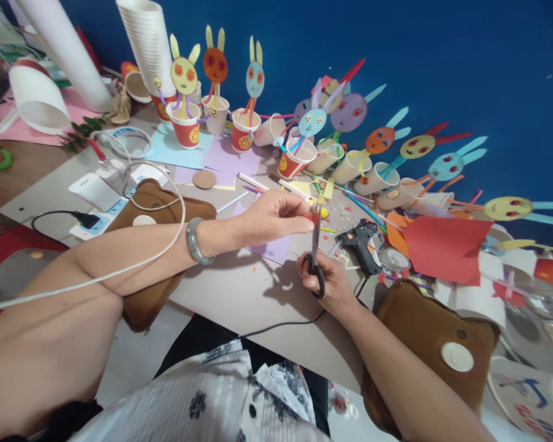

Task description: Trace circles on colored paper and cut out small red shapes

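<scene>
My left hand (276, 218), a bracelet on its wrist, is closed in a pinch over the middle of the table. A small red piece, probably paper, shows at its fingertips; the fingers cover most of it. My right hand (332, 282) is wrapped round the black handles of a pair of scissors (316, 248). The blades point up and away from me, beside my left fingertips and touching or nearly touching the red piece. Right of the scissors lies a black glue gun (362, 245). Below my left hand is a sheet of purple paper (271, 248).
Paper cups with rabbit-faced figures (184, 77) line the blue wall, near a tall cup stack (147, 46). Brown cushion-like pads (428, 350) lie on both sides. Red paper (449, 245) is at right. A white cable (133, 264) crosses my left arm; a power strip (96, 224) sits left.
</scene>
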{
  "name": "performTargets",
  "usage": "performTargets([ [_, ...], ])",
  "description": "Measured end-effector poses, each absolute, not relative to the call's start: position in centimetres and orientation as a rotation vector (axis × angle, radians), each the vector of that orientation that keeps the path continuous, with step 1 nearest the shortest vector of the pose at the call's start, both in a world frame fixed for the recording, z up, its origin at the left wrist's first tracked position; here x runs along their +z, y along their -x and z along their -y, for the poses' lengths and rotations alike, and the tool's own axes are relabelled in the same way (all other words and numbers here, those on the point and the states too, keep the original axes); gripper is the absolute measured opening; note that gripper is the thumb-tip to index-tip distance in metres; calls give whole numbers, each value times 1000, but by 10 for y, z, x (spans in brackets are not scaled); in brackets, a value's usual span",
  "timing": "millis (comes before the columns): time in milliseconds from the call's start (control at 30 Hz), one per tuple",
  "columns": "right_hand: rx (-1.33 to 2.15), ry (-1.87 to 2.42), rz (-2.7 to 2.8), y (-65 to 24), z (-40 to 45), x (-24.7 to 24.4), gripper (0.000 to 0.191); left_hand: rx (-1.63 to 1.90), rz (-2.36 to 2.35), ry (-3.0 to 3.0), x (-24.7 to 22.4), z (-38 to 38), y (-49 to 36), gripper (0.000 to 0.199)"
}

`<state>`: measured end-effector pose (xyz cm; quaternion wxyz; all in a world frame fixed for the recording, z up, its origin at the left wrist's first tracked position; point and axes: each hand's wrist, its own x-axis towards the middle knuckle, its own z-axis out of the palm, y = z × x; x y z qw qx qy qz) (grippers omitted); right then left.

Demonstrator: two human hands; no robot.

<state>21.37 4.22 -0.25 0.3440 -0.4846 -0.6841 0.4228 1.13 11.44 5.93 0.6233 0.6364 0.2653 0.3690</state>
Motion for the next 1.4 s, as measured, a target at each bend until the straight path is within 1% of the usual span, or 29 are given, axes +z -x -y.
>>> performTargets([
  [367, 1083, 1263, 1770, -213, -42, -3, 68, 863, -595, -1470, 57, -115, -10, 26],
  [700, 1091, 1238, 1780, -212, -41, 1, 67, 883, -588, -1462, 57, -116, -11, 29],
  [900, 1095, 1277, 1769, -214, -40, -2, 68, 889, -593, -1462, 57, -115, -11, 27],
  [1400, 1070, 1264, 1764, -218, -40, -7, 66, 933, -614, -1475, 57, -117, -11, 25],
])
